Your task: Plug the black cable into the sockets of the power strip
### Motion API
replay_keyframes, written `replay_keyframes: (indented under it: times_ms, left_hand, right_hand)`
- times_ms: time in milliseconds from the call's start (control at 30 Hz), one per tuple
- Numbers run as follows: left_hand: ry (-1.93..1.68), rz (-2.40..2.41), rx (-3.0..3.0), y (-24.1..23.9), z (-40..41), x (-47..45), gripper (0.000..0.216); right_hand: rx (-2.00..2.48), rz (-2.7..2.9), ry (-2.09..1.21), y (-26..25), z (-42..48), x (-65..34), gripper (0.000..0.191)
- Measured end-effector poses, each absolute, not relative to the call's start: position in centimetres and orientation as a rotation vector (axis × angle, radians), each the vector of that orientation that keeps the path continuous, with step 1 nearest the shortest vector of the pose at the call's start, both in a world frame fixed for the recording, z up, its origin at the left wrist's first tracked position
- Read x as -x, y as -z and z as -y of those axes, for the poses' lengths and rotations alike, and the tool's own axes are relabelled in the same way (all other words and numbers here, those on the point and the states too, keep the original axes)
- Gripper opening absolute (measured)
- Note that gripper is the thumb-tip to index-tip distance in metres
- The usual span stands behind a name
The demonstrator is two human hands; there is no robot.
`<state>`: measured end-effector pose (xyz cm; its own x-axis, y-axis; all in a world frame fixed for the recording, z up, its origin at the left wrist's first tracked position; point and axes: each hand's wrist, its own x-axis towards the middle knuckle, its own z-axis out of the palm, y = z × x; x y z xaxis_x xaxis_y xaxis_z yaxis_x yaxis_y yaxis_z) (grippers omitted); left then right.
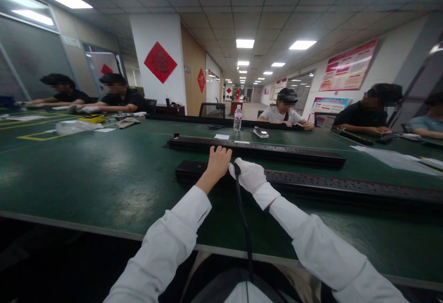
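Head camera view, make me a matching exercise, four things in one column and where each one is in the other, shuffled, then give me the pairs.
Things:
1. left hand
2. right hand
3. water bottle
4. red diamond sign

Places or states:
A. on the white pillar
B. bare, resting on the near black power strip
C. white-gloved, at a black cable
D. upright on the green table, far side

Pairs: 1-B, 2-C, 3-D, 4-A

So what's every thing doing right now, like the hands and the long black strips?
Left hand: bare, resting on the near power strip.
Right hand: gloved, grip closed around the black cable.
Near power strip: lying flat on the green table.
Far power strip: lying flat, untouched.
Water bottle: upright, capped.
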<state>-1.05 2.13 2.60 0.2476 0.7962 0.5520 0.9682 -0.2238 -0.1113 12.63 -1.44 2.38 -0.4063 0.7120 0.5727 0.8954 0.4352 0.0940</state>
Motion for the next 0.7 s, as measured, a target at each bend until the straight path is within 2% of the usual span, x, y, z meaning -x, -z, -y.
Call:
replay_keyframes:
  times_ms: [700]
  left_hand:
    - [0.514,1.599,2.099,-2.22,-2.54,1.25,0.022]
  right_hand:
    - [1.355,2.227,0.544,-2.26,1.31,-12.68,0.04]
